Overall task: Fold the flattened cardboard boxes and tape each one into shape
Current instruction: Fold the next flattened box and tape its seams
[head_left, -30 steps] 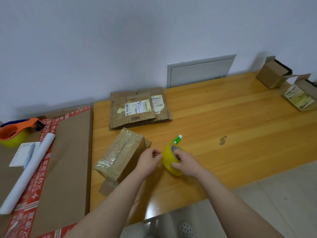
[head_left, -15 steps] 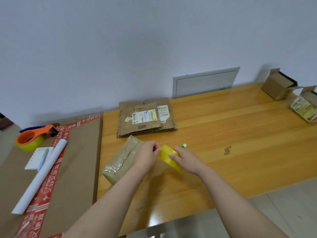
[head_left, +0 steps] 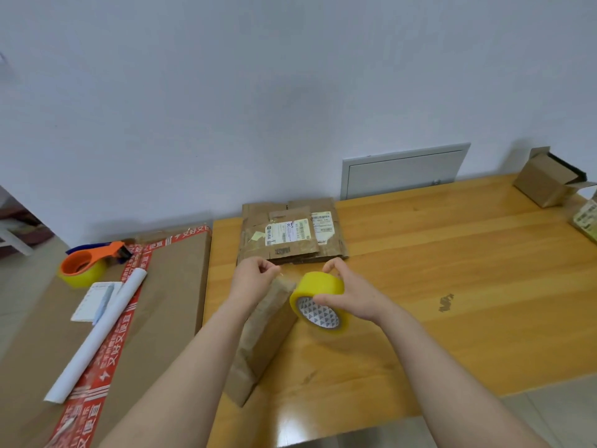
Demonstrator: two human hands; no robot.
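**Holding a roll of tape over a small box on a wooden table**

Your right hand (head_left: 352, 295) grips a yellow tape roll (head_left: 318, 292), thumb curled against its near side and fingers hooked over its far side. The roll is tilted, so its patterned core faces you, and it is lifted off the table (head_left: 452, 270). Your left hand (head_left: 255, 276) is just left of the roll, with its fingers curled and the fingertips pinched together. A faint clear strip, the tape end (head_left: 284, 275), seems to run from that pinch to the roll, though it is hard to make out.

A small brown box (head_left: 268, 328), already wrapped in clear tape, lies on the table below your left wrist and forearm. Its far end sits just beside the roll. Just beyond your hands, toward the wall, is a stack of flattened boxes (head_left: 290, 231) with white shipping labels on top.

At the far right corner of the table stands a folded box (head_left: 542, 182) with open flaps. A second labelled box (head_left: 586, 218) is cut off by the right edge of the view.

Left of the table lies a large carton (head_left: 174, 286) edged with red printed tape. On it, from far to near, are an orange tape dispenser (head_left: 87, 263), a notepad (head_left: 84, 302) with a pen (head_left: 103, 302), and a white paper roll (head_left: 100, 334). A grey wall panel (head_left: 403, 171) is set in the wall behind the table.
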